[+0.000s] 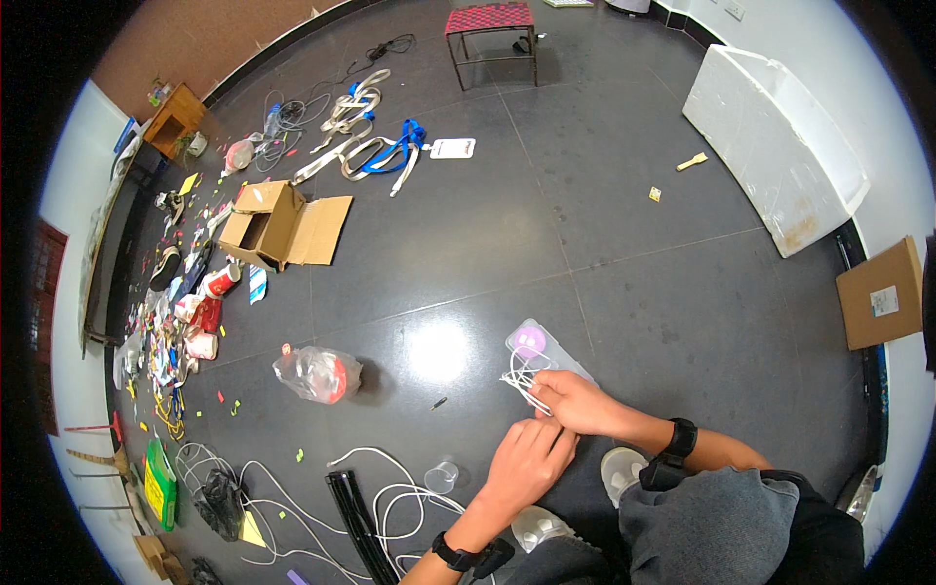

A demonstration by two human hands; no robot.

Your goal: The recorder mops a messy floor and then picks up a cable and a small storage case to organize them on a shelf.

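Note:
My right hand [570, 400] grips a looped bundle of thin white cable [517, 380]. Just below it, my left hand [531, 458] is closed with curled fingers; what they hold is hidden. Behind the bundle lies a clear plastic container [552, 346] with a pink round thing [529, 340] in it. A clear cup [441, 477] lies left of my left hand, beside loose white cables [385, 453] and long black strips [356, 522]. A crumpled clear plastic bag with red inside [317, 373] lies farther left.
An open cardboard box [312, 230], tangled straps [356, 146] and scattered litter [171, 331] cover the left floor. A red-seated stool [487, 18] stands at the back. A white foam box [760, 146] and a cardboard piece [877, 288] lean at the right wall.

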